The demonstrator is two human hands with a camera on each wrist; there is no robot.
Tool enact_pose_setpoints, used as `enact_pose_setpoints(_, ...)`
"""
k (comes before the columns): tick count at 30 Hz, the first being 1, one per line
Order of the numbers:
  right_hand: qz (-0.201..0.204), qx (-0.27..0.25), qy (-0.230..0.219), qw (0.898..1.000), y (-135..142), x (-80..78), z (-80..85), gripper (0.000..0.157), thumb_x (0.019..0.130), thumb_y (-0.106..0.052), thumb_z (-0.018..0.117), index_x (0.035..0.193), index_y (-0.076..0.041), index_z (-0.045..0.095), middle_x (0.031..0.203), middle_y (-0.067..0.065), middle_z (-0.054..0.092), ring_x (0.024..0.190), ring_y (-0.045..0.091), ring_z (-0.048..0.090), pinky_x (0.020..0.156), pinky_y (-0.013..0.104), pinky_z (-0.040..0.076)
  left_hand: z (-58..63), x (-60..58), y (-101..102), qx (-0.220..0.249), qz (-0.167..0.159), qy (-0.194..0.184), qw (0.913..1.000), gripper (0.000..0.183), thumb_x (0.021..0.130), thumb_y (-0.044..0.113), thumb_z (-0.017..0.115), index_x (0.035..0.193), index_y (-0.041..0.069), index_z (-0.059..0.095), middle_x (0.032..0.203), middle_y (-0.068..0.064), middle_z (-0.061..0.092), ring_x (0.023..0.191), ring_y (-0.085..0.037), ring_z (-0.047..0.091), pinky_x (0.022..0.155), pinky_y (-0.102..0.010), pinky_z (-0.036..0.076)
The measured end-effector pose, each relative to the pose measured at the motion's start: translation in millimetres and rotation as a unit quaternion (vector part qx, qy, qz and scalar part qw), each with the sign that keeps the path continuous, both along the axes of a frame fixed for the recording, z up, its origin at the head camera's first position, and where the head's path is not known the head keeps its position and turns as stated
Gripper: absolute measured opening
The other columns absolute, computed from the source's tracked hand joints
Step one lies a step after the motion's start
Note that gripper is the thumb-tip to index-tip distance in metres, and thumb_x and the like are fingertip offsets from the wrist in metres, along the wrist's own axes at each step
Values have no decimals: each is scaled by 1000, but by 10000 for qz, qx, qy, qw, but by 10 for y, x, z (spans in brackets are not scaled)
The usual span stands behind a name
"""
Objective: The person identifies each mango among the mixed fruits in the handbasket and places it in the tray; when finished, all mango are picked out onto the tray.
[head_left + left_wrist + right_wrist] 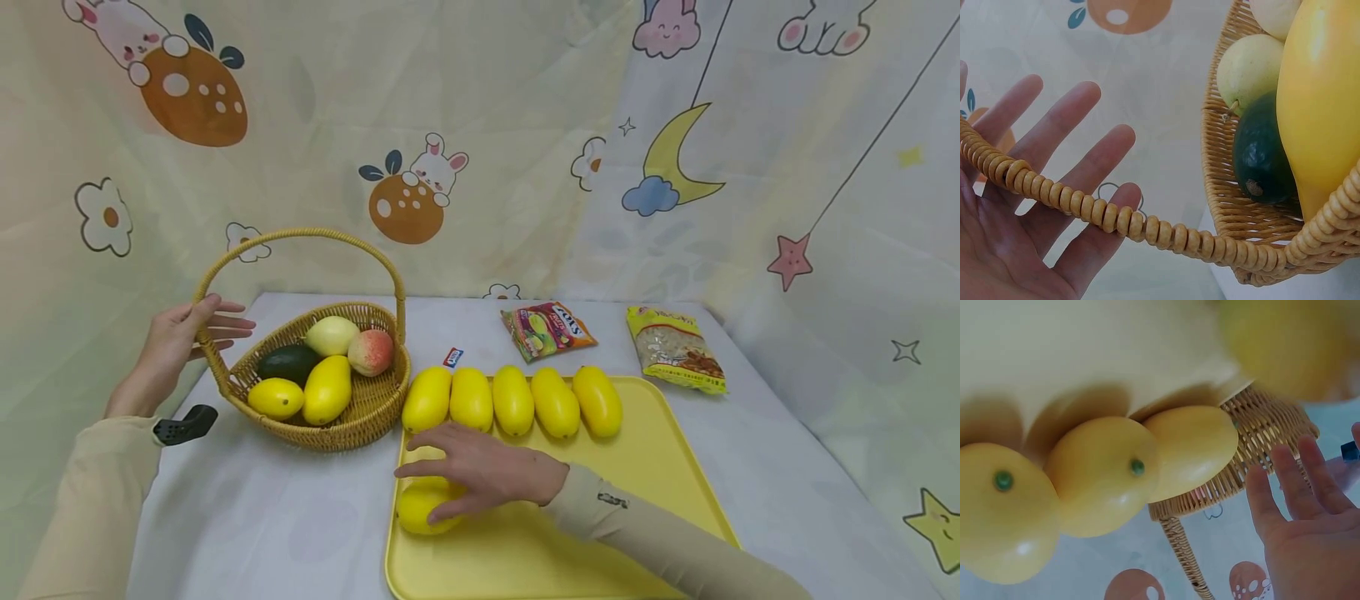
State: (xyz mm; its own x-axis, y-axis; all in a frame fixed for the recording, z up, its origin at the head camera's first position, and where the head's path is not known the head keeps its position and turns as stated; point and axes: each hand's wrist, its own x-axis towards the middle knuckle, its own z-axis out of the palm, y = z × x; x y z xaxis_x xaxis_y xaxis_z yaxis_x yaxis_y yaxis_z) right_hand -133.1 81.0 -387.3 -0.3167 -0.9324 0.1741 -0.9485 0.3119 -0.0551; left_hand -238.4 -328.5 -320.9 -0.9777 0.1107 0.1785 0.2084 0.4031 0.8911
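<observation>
My left hand (168,346) is at the left side of the wicker basket (345,439), its fingers spread and straight. In the left wrist view the basket's arched handle (1166,235) crosses in front of its palm and fingers. My right hand (487,467) hovers over the yellow tray (652,467) with spread fingers. Its thumb overlaps a single yellow oblong fruit (415,507) at the tray's left side; in the right wrist view a blurred yellow fruit (1291,344) is above the fingers. Several similar yellow fruits (513,402) line the tray's far edge.
The basket holds a dark green fruit (287,364), a peach (371,352), a pale green fruit (332,335) and two yellow fruits (327,392). Behind the tray lie a candy bag (547,331), a yellow-edged packet (675,348) and a small wrapped piece (453,357).
</observation>
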Motion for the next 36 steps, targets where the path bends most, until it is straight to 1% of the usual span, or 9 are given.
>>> enact_pose_setpoints(2, -28, -40, -84, 10000, -20, -33, 28, 60, 88, -50, 64, 139, -22, 49, 139, 10, 48, 127, 21, 46, 109, 33, 34, -4, 0, -1, -14, 9, 8, 10000, 50, 99, 54, 35, 119, 16, 61, 89, 26, 68, 86, 6, 65, 70, -15, 52)
enact_pose_setpoints(3, -71, -47, -146, 9999, -33, -48, 45, 59, 88, -49, 64, 139, -22, 49, 138, 9, 48, 127, 20, 46, 109, 32, 35, -6, 0, -1, -24, 14, 12, 10000, 51, 99, 54, 35, 120, 15, 61, 89, 26, 68, 86, 6, 65, 70, -15, 52)
enact_pose_setpoints(4, -118, -41, -208, 9997, -48, -64, 67, 58, 89, -48, 63, 140, -22, 49, 139, 9, 49, 127, 20, 46, 109, 32, 35, -8, 0, -3, -31, 20, 12, 10000, 49, 99, 54, 35, 118, 18, 62, 89, 26, 68, 86, 6, 65, 70, -16, 52)
enact_pose_setpoints(9, -247, -1, -224, 9994, -174, -198, 168, 54, 92, -43, 62, 139, -21, 49, 136, 7, 51, 125, 20, 48, 108, 30, 36, -15, -5, -19, -52, 43, 18, 10000, 51, 99, 54, 35, 120, 16, 61, 89, 26, 68, 86, 6, 65, 70, -16, 52)
enact_pose_setpoints(16, -78, -193, 155, 9997, -482, -501, 355, 52, 91, -34, 66, 138, -18, 51, 132, 7, 53, 119, 19, 50, 101, 27, 41, -22, -4, -43, 28, 34, -9, 10000, 46, 99, 54, 35, 117, 21, 62, 90, 24, 69, 86, 5, 66, 70, -16, 53)
enact_pose_setpoints(22, -198, 26, 475, 9987, -734, -762, 478, 51, 91, -33, 66, 137, -16, 51, 130, 7, 54, 112, 17, 54, 93, 25, 45, -36, -13, -11, 23, -9, -3, 10000, 45, 99, 53, 35, 116, 22, 63, 91, 24, 69, 87, 4, 66, 71, -16, 53)
enact_pose_setpoints(25, -386, 218, 498, 9978, -830, -881, 495, 52, 90, -32, 67, 138, -17, 51, 130, 6, 54, 110, 15, 56, 88, 22, 48, -31, -22, 5, 49, -8, -1, 10000, 43, 99, 53, 36, 115, 24, 63, 90, 24, 69, 87, 3, 66, 71, -16, 53)
enact_pose_setpoints(28, -539, 322, 353, 9974, -912, -980, 485, 52, 90, -29, 68, 138, -18, 51, 132, 7, 53, 114, 15, 53, 88, 21, 48, -20, -22, 6, 107, -47, 0, 9999, 41, 100, 52, 36, 114, 25, 64, 90, 23, 70, 87, 3, 67, 71, -16, 53)
enact_pose_setpoints(36, -511, 794, 446, 9945, -1186, -1109, 373, 54, 87, -25, 72, 138, -23, 52, 134, 6, 51, 116, 18, 53, 96, 22, 43, -7, -4, 4, 112, -6, -11, 9999, 40, 99, 52, 37, 113, 27, 64, 90, 23, 70, 87, 3, 67, 71, -17, 53)
